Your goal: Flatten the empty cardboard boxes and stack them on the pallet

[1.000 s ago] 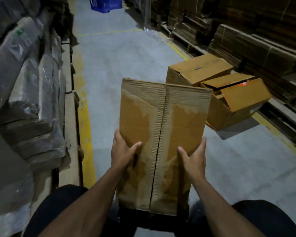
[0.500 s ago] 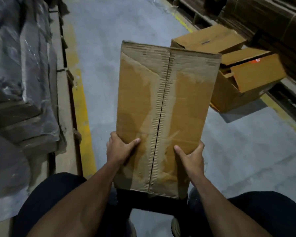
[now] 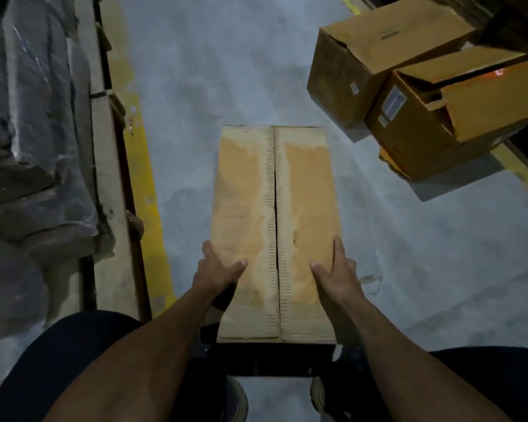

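A long brown cardboard box (image 3: 275, 208) lies straight ahead of me, its closed flaps facing up with a torn tape seam down the middle. My left hand (image 3: 217, 269) grips its near left edge, thumb on top. On the near right edge my right hand (image 3: 336, 272) holds it the same way. The box's near end sits between my knees, just above my shoes.
Two empty cardboard boxes (image 3: 378, 65) (image 3: 457, 117) rest on the concrete floor at upper right, the nearer one with loose flaps. Plastic-wrapped stacks (image 3: 37, 123) on a wooden pallet (image 3: 104, 178) line the left, beside a yellow floor stripe (image 3: 144, 190).
The box has swung from tilted upright to nearly flat and low over the floor. My view has dipped downward, and both hands keep their grip on the near edges.
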### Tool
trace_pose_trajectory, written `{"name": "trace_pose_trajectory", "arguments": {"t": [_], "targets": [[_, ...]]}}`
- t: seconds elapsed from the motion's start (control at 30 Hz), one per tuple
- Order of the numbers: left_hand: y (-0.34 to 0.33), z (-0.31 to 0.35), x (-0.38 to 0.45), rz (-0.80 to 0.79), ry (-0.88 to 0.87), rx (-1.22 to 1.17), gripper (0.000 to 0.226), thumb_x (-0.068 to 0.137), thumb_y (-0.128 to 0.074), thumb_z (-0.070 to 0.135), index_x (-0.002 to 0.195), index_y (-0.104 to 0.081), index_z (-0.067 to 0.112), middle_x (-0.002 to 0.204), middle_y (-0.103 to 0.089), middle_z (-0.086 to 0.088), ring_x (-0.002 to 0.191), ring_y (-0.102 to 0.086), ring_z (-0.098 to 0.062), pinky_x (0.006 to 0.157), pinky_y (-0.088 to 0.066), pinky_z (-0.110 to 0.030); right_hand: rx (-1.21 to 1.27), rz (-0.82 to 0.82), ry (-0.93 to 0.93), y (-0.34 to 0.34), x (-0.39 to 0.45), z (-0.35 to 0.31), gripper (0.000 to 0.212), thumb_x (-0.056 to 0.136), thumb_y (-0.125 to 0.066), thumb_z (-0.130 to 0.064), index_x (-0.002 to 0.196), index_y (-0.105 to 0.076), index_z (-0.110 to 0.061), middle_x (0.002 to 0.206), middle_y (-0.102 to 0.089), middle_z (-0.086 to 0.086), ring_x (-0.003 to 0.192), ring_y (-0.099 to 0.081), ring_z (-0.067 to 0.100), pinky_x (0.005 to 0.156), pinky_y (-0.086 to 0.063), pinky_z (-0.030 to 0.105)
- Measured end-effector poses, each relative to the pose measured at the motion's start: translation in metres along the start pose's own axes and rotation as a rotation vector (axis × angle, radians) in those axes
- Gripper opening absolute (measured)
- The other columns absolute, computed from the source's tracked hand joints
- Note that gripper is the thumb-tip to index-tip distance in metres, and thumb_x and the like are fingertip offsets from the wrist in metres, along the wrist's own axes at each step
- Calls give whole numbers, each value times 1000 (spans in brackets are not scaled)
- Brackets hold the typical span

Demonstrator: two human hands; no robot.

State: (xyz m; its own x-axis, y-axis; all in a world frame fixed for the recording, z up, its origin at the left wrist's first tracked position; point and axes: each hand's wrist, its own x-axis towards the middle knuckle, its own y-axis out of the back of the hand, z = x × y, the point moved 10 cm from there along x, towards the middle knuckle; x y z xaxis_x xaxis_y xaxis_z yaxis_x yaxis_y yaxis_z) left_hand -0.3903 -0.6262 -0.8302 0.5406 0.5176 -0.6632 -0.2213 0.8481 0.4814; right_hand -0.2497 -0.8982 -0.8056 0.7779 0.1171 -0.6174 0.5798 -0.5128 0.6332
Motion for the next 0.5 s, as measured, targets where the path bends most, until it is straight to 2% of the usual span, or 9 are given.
{"name": "trace_pose_trajectory", "arguments": {"t": [0.1, 0.17, 0.23, 0.3, 0.4, 0.5], "targets": [[3, 11, 3, 57, -32, 64, 110, 69, -70, 64, 148, -15, 11, 140, -46, -22, 123, -50, -43, 100, -45, -52, -16, 56, 10, 7, 7, -7, 81, 96, -57, -50, 159, -7, -37, 148, -34, 15, 132, -44, 40, 107, -42, 52], [7, 22, 3, 151, -82, 158, 99, 79, -68, 57, 150, -17, 11, 147, -39, -22, 129, -45, -42, 103, -43, -53, -41, 72, 46, 10, 9, -18, 79, 96, -56, -52, 159, -10, -37, 152, -30, 11, 136, -39, 37, 110, -39, 53], [6, 47, -4, 252, -234, 394, 86, 90, -59, 50, 155, -15, 16, 158, -23, -20, 141, -31, -40, 112, -36, -51, -113, 56, 73, 8, 9, -25, 80, 96, -55, -55, 159, -10, -37, 154, -23, 10, 138, -34, 36, 110, -37, 51], [-5, 84, -14, 304, -501, 645, 75, 95, -44, 53, 156, -20, 18, 162, -16, -18, 147, -21, -38, 118, -26, -50, -168, 50, 81, 2, 9, -25, 82, 95, -54, -57, 159, -6, -38, 157, -14, 9, 140, -29, 35, 110, -34, 50], [-43, 114, -21, 121, -800, 935, 70, 96, -19, 57, 155, -24, 19, 164, -18, -10, 152, -10, -33, 122, -14, -47, -229, 46, 68, -7, 12, -21, 80, 97, -48, -60, 158, 2, -41, 161, 1, 8, 143, -20, 34, 112, -28, 52], [-76, 124, -30, -5, -1011, 1196, 64, 100, -21, 54, 152, -31, 17, 162, -25, -10, 152, -10, -32, 123, -11, -45, -291, 41, 36, -12, 16, -19, 79, 99, -43, -60, 156, 9, -41, 161, 7, 8, 143, -17, 34, 113, -24, 53]]}}
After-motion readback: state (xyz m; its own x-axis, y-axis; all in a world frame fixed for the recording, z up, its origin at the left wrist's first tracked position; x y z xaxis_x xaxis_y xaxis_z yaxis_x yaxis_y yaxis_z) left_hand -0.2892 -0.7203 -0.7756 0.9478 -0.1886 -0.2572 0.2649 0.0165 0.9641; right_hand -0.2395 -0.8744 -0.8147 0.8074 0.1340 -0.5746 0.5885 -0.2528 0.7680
